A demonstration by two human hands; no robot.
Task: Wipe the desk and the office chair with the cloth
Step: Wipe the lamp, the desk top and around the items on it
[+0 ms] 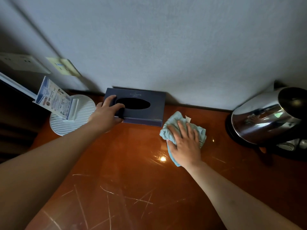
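The desk (126,176) has a glossy, scratched red-brown top running up to a pale wall. A crumpled light blue cloth (172,123) lies on it right of centre. My right hand (186,143) presses flat on the cloth with its fingers spread. My left hand (106,115) grips the left end of a dark blue tissue box (144,110) that stands against the wall, thumb under its front edge and fingers over the top. No office chair is in view.
A shiny steel kettle (269,117) on a black base stands at the right, close to the cloth. A white ribbed stand (66,123) holding a printed card (53,98) sits at the left. Wall sockets (25,63) are above it.
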